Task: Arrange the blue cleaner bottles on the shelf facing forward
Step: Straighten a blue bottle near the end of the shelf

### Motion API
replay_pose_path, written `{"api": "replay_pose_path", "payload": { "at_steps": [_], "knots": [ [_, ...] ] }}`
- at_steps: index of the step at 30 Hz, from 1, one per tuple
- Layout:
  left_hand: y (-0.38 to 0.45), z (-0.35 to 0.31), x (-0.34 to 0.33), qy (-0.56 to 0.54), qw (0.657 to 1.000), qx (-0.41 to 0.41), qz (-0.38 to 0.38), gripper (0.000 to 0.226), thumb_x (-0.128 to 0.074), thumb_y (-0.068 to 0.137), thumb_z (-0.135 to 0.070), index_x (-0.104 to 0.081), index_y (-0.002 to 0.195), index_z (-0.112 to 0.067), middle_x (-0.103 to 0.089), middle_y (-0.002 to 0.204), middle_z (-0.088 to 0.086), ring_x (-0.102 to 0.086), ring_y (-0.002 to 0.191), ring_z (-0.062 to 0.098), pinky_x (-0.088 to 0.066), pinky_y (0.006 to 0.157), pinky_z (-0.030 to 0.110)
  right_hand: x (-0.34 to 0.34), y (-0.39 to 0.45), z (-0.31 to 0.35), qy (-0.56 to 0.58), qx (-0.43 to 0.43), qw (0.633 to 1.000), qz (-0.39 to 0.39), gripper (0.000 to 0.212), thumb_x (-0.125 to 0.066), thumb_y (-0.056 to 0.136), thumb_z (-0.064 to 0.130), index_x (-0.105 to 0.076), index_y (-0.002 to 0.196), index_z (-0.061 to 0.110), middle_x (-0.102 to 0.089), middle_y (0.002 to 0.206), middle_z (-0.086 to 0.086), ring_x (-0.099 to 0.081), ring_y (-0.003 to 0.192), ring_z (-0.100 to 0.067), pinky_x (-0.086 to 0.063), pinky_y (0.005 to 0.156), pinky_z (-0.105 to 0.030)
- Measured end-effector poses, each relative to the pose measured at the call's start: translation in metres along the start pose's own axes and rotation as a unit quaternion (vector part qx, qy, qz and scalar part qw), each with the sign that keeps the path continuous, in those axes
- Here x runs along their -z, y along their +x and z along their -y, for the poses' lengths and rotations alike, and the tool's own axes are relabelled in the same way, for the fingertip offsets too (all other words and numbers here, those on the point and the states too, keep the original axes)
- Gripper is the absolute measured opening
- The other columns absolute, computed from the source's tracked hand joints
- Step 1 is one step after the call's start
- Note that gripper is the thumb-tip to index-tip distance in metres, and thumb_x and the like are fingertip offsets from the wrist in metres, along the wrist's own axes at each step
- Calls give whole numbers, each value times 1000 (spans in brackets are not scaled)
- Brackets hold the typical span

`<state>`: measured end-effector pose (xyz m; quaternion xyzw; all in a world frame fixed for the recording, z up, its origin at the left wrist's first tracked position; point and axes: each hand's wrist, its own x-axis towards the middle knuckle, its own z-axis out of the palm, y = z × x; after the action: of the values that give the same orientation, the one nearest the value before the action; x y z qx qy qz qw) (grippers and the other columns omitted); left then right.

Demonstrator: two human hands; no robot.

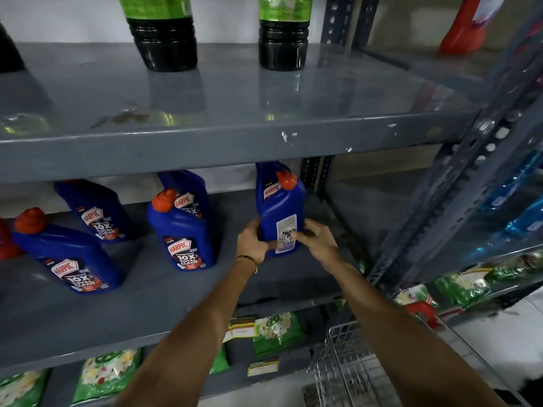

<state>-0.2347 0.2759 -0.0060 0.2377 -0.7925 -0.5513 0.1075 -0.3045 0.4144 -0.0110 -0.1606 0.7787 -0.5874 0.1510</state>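
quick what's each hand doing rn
left hand: closed on the blue cleaner bottle
right hand: closed on the same bottle's other side

Blue cleaner bottles, orange caps, upright on grey middle shelf (176, 306). Front-left bottle (69, 254), back-left bottle (97, 212) and centre bottle (183, 233): Harpic labels forward. Back-centre bottle (188, 186) partly hidden. Right bottle (279, 210): back label forward, gripped at base.

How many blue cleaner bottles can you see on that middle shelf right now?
5: front left; back left; centre front, with another close behind it; and the one on the right held by both hands, back label showing. More may be hidden behind.
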Motion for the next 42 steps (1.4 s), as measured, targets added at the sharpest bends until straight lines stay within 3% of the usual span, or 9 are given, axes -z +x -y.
{"api": "replay_pose_path", "payload": {
  "at_steps": [8, 11, 14, 18, 21, 25, 31, 38, 42],
  "knots": [
    [-21, -9, -23, 78, 982, -67, -161, 36, -74, 70, -30, -53, 90, -9, -66, 84, 10, -63, 77, 29, -43, 61, 32, -19, 8, 27, 27, -17, 998, 62, 88, -75, 59, 48, -34, 136, 35, -57, 132, 1, -55, 118, -17, -46, 102, -39],
    [-23, -8, -14, 68, 986, -123, -95, 42, -81, 63, -31, -55, 91, -12, -58, 75, -4, -57, 68, 15, -46, 59, 26, -15, 8, 25, 118, -13, 990, 70, 58, -75, 69, 28, -53, 122, 23, -65, 118, -7, -63, 107, -24, -53, 92, -42],
    [-9, -5, 7, -77, 993, -88, 17, 42, -82, 64, -13, -63, 102, -10, -59, 80, -6, -58, 83, 16, -52, 81, 25, -3, 9, 17, 240, -19, 965, 107, 38, -69, 74, 8, -63, 110, 15, -67, 109, -10, -62, 102, -26, -51, 91, -41],
    [4, 7, 13, -166, 973, 44, 151, 61, -69, 78, -2, -42, 133, -4, -53, 126, 10, -53, 111, 22, -51, 91, 30, 5, 12, 14, 306, -57, 933, 180, 53, -78, 58, 15, -63, 109, 13, -69, 106, -9, -63, 100, -25, -56, 83, -36],
    [5, 11, 8, -188, 955, 64, 221, 53, -68, 80, -6, -47, 128, -4, -57, 126, 14, -59, 108, 24, -57, 81, 23, 8, 12, 13, 316, -83, 916, 233, 70, -87, 46, 28, -64, 110, 11, -73, 102, -7, -68, 95, -22, -59, 77, -33],
    [3, 10, 3, -171, 976, 43, 127, 42, -75, 71, 2, -54, 106, -8, -63, 93, 2, -62, 90, 21, -57, 70, 19, 19, 12, 12, 290, -84, 925, 233, 68, -77, 66, 21, -51, 127, 7, -69, 110, -4, -65, 103, -19, -57, 83, -30],
    [-1, 1, -13, -82, 995, 29, -39, 55, -83, 61, -4, -44, 98, -6, -55, 97, 4, -53, 90, 18, -45, 73, 27, 19, 17, 8, 222, -83, 961, 143, 55, -50, 89, 4, -32, 141, 14, -47, 139, -7, -50, 121, -22, -44, 102, -39],
    [1, 14, -22, -14, 996, 4, -85, 37, -74, 72, -2, -42, 88, -10, -58, 96, 10, -55, 89, 22, -51, 88, 42, 23, 17, 7, 235, -73, 964, 103, 50, -41, 93, 2, -35, 138, 23, -52, 124, 7, -48, 115, -14, -45, 87, -26],
    [0, 16, -23, -32, 996, 25, -85, 41, -76, 71, -5, -53, 104, 0, -64, 108, 16, -59, 96, 23, -50, 90, 34, 20, 10, -2, 181, -81, 975, 95, 39, -46, 90, 1, -48, 127, 14, -61, 111, 5, -57, 102, -7, -48, 86, -22]
  ]
}}
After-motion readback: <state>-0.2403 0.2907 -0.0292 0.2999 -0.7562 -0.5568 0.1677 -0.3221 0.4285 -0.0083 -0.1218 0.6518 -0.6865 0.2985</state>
